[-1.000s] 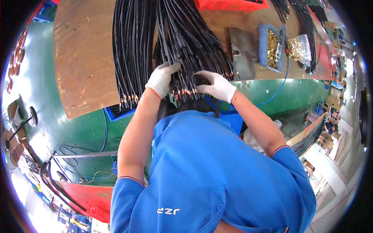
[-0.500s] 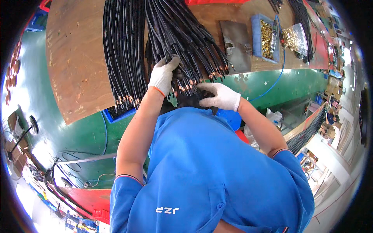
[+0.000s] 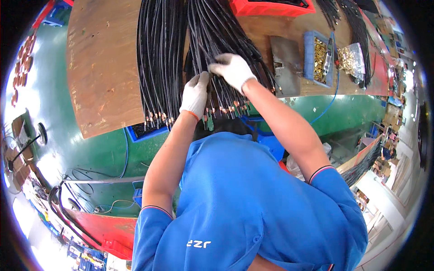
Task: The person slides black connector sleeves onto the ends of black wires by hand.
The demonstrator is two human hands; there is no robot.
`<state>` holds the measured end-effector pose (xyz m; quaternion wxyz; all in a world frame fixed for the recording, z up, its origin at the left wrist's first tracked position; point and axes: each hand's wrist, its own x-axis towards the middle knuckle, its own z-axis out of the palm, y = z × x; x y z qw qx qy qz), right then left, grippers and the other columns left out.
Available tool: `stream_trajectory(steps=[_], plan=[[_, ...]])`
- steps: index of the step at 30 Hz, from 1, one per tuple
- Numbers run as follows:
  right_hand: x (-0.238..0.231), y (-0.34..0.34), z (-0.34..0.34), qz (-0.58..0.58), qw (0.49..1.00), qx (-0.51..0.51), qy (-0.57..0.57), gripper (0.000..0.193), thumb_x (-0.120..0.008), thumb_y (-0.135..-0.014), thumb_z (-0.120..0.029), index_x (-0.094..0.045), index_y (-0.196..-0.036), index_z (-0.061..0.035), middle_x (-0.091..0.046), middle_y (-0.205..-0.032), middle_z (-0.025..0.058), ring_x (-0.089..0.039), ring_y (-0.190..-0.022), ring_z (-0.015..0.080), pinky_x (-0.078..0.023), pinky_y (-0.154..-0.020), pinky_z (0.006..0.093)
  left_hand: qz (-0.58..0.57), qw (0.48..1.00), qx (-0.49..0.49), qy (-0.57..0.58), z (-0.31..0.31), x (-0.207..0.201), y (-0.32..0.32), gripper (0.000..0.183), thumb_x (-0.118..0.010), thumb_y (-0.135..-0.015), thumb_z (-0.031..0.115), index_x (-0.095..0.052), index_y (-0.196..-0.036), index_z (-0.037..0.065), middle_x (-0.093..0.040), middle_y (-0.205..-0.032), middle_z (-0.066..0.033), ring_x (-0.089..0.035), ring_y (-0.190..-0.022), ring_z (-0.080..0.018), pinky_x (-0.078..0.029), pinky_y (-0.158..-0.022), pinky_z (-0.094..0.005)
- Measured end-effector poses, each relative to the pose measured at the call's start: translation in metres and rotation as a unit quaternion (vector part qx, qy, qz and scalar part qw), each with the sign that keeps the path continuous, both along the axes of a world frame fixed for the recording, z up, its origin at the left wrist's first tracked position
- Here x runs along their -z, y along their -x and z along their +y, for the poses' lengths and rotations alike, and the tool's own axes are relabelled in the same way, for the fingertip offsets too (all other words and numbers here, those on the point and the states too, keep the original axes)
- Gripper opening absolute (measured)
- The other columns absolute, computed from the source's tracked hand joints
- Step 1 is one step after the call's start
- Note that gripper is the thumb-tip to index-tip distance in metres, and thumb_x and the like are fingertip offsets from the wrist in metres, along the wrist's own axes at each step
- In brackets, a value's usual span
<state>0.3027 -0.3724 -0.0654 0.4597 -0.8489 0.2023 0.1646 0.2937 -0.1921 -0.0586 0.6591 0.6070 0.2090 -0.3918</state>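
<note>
Two thick bundles of black cables hang over the near edge of the wooden table, a left bundle (image 3: 159, 54) and a right bundle (image 3: 219, 34). Bare copper ends (image 3: 231, 109) show at the cables' near tips. My left hand (image 3: 195, 95), in a white glove with an orange cuff, closes around cable at the left side of the right bundle. Just above and right of it, my gloved right hand (image 3: 233, 73) lies over the same bundle, thumb and fingers bent together on a cable. My fingers partly hide the cable there.
Right of the bundles lie a dark metal plate (image 3: 285, 67), a blue bin (image 3: 309, 56) of brass fittings and a clear bag (image 3: 352, 61) of more fittings. A red crate (image 3: 271, 8) stands behind. A blue hose (image 3: 332, 101) droops off the edge. Beneath the table is a blue tray (image 3: 147, 134).
My right hand has moved up and left from the copper ends onto the cables beside my left hand. My left hand stays on the bundle. The whole view has shifted slightly.
</note>
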Motion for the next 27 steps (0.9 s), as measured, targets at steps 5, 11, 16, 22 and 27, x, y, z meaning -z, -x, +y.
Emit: stream_trajectory(steps=[5,11,16,22,27], plan=[[-0.012,-0.042,0.019,-0.002,0.992,-0.058,0.108,0.057,-0.076,-0.085,-0.047,-0.074,-0.119,-0.001,-0.072,-0.121,0.0253,-0.068,-0.117,0.0384,-0.053,-0.102,0.0417,-0.237,0.958,0.017,-0.159,0.029,0.052,0.007,0.038,-0.064,-0.1,0.037,-0.073,-0.115,0.003,-0.068,-0.081,-0.0071,-0.068,-0.078,-0.0227,-0.055,-0.072,-0.036],[-0.022,0.004,-0.011,-0.069,0.993,-0.056,0.073,0.047,-0.07,-0.092,-0.041,-0.073,-0.119,-0.0027,-0.075,-0.113,0.0213,-0.072,-0.108,0.0366,-0.054,-0.095,0.041,-0.338,0.796,0.115,-0.488,0.039,0.064,0.011,0.04,-0.07,-0.09,0.027,-0.067,-0.127,0.013,-0.069,-0.113,-0.0166,-0.068,-0.103,-0.0397,-0.055,-0.088,-0.0492],[-0.023,0.047,-0.051,-0.021,0.996,-0.041,0.077,0.047,-0.069,-0.093,-0.039,-0.072,-0.121,-0.0012,-0.074,-0.114,0.0223,-0.071,-0.11,0.0356,-0.053,-0.097,0.0397,-0.347,0.735,0.133,-0.568,0.029,0.076,0.007,0.06,-0.07,-0.088,0.02,-0.05,-0.142,0.006,-0.059,-0.128,-0.0163,-0.059,-0.117,-0.0378,-0.051,-0.098,-0.0498],[-0.016,0.077,-0.087,0.024,0.997,0.069,-0.013,0.043,-0.069,-0.095,-0.032,-0.071,-0.121,0.0021,-0.075,-0.114,0.0212,-0.072,-0.107,0.027,-0.052,-0.097,0.0349,-0.318,0.65,0.187,-0.664,0.012,0.09,-0.002,0.056,-0.067,-0.089,0.015,-0.05,-0.14,0.002,-0.059,-0.125,-0.0143,-0.062,-0.112,-0.0337,-0.054,-0.096,-0.0457],[-0.011,0.08,-0.103,0.029,0.996,0.074,-0.03,0.041,-0.069,-0.096,-0.03,-0.071,-0.121,0.0031,-0.075,-0.112,0.0196,-0.071,-0.105,0.0239,-0.052,-0.096,0.0339,-0.298,0.612,0.216,-0.7,-0.002,0.085,-0.011,0.034,-0.061,-0.096,0.011,-0.055,-0.128,0.003,-0.063,-0.114,-0.011,-0.068,-0.102,-0.0284,-0.061,-0.082,-0.0408]])
